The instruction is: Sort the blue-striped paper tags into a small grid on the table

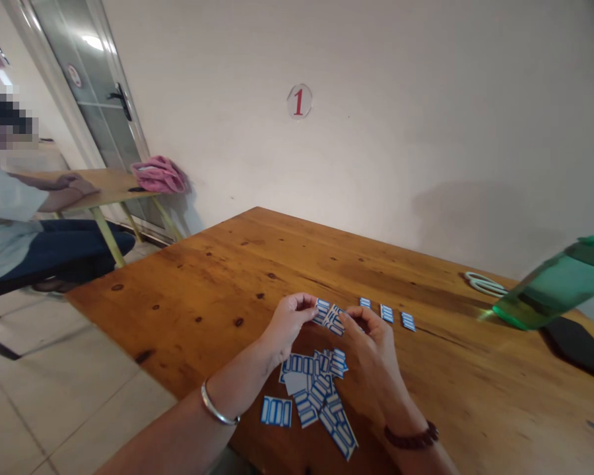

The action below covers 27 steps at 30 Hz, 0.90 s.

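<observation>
My left hand [288,324] is closed, pinching a small white label strip [321,310] printed with blue-bordered boxes. Close beside it, my right hand [376,340] pinches another blue-bordered label piece [334,321]; the two pieces meet or overlap, and I cannot tell whether they are joined. Below the hands lies a loose pile of label sheets [319,389], overlapping at various angles, with one plain white piece [297,382] among them. A separate label sheet [276,411] rests to the pile's left. Beyond my right hand, small label pieces [387,313] lie spaced in a row.
The wooden table [218,284] meets a white wall. At the right are a green bottle [557,284], a white cable [485,284] and a dark flat object [577,346]. To the left, a person [10,204] sits at another table holding a pink cloth item [159,175].
</observation>
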### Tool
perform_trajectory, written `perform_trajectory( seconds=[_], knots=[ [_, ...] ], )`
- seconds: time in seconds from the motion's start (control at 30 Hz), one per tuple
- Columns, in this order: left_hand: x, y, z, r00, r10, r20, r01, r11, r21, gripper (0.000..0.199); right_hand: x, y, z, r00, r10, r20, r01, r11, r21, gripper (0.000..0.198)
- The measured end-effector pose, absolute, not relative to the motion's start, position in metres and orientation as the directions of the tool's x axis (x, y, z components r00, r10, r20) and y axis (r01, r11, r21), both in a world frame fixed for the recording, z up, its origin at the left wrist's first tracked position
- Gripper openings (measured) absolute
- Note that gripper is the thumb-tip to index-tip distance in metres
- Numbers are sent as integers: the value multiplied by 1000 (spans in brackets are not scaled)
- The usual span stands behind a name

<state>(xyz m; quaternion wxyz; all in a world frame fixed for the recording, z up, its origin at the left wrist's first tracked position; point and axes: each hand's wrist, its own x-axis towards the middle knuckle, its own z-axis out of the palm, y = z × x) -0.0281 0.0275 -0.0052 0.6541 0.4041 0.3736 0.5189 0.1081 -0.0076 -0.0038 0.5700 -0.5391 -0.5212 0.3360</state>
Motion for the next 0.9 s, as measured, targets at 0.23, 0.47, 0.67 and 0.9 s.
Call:
perform_trajectory(
  seconds=[0.23, 0.47, 0.67, 0.9],
  knots=[
    [-27, 22, 0, 341, 928, -147, -291, 253, 923, 15, 110, -6, -3, 172, 945, 277, 319, 213, -924, 20],
    [-28, 19, 2, 485, 850, -207, -284, 377, 882, 23, 112, -5, -6, 199, 925, 324, 430, 215, -877, 18],
    [-27, 18, 3, 496, 842, -211, -309, 398, 864, 22, 111, -5, -5, 196, 922, 335, 435, 224, -872, 18],
    [-28, 20, -2, 500, 843, -200, -290, 380, 878, 25, 111, -4, -7, 183, 915, 360, 463, 243, -852, 19]
  ],
)
